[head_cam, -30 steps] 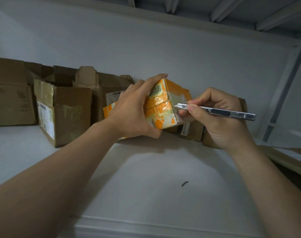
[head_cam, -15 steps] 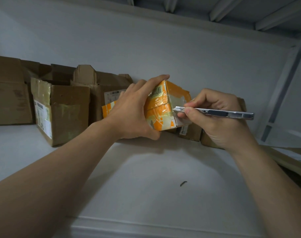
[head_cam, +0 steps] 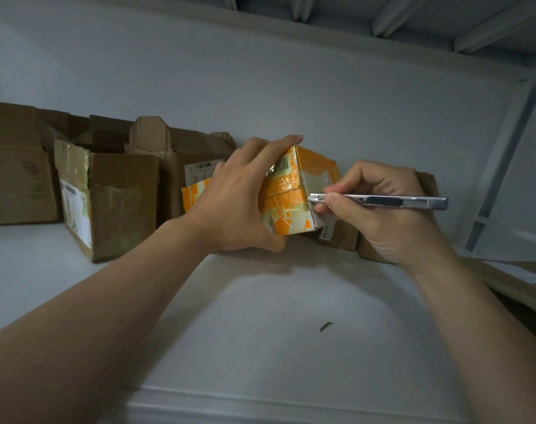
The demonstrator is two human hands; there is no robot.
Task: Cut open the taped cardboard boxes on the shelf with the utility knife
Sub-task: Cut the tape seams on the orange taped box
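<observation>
The utility knife has levelled out, and its tip has dropped to the seam at the right edge of the orange-taped box. The right hand pinches the knife like a pen. The left hand grips the tilted box over the shelf, right of the opened brown boxes.

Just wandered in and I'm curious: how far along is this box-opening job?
Done, it seems: two brown boxes on the left stand with flaps up. In hand: the left hand grips the orange-taped box while the right hand holds the utility knife, tip at its seam. Left: this box, and perhaps the partly hidden boxes behind it.
</observation>
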